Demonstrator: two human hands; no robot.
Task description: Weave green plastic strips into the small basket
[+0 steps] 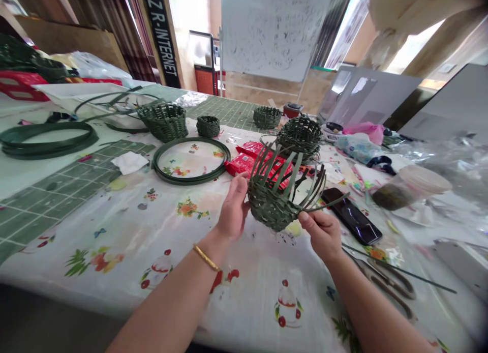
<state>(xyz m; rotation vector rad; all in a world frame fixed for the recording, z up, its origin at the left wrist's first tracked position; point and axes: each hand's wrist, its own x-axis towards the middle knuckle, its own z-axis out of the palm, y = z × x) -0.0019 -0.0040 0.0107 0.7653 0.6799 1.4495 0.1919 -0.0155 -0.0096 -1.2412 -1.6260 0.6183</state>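
Note:
A half-woven dark green basket (275, 208) is held above the tablecloth, tilted, with long loose strips standing up from its rim. My left hand (233, 206) is closed on its left side, the thumb near the rim and the other fingers partly hidden behind the weave. At its right side my right hand (321, 230) pinches the weave and a strip between thumb and forefinger. One long strip (330, 203) sticks out to the right past that hand. A red packet (249, 159) lies just behind the basket.
A coil of green strip (190, 179) lies left of centre, a larger coil (49, 139) farther left. Finished-looking baskets (168, 123) stand behind. On the right are a black phone (353, 215), scissors (385, 279) and a plastic tub (412, 186).

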